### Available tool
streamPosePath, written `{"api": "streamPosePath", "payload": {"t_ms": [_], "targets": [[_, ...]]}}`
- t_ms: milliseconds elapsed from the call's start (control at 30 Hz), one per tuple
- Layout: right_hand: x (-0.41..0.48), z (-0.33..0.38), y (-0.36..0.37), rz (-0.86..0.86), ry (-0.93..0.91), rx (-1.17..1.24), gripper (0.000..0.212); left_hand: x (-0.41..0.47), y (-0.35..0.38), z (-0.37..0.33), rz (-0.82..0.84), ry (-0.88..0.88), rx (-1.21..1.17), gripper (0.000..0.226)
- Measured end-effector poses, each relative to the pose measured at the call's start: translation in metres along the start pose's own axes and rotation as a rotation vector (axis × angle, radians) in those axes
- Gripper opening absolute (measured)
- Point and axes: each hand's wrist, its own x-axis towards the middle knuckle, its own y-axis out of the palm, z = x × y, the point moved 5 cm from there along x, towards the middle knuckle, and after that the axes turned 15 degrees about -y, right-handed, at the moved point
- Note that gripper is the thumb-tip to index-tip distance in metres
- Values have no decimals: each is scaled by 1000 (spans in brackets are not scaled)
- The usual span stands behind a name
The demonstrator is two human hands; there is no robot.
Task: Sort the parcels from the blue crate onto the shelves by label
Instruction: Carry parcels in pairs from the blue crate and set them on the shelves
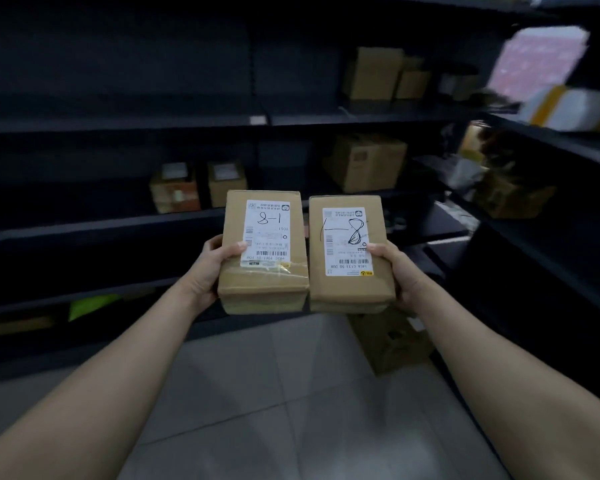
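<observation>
Dark shelves (pixel 118 230) fill the view ahead and wrap round to the right, with brown boxes scattered along them. Pale floor (pixel 257 393) below, with one box (pixel 388 341) sitting on it by the right-hand rack. No blue crate in shot.

Centre stage: two parcels held up side by side, edges almost touching, in front of the middle shelf. The left hand (pixel 215 268) grips the left parcel (pixel 262 285) by its outer edge, thumb pressed on top and fingers hidden underneath. The right hand (pixel 399 271) holds the right parcel (pixel 350 289) the same way.

The left label (pixel 265 233) has "8-1" written on it. The right label (pixel 347 240) seems to carry the same mark, turned sideways.

Now the danger. Each parcel hangs from one side only, so a thumb sliding on the slick label or tape could let the inner edge drop to the floor. Reaching in to shelve one loads the other hand alone. That sideways scrawl could also be misread, and the shelf tags are too blurred to check, so a wrong bay is a real risk.
</observation>
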Motion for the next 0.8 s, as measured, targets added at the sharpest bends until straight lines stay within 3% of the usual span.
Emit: {"api": "streamPosePath", "payload": {"t_ms": [367,800], "targets": [[146,-56,165,412,129,-38,47,24,-145,-33,-376,41,-166,62],[275,-76,298,586,177,-86,54,67,-245,-87,-554,99,-238,67]]}}
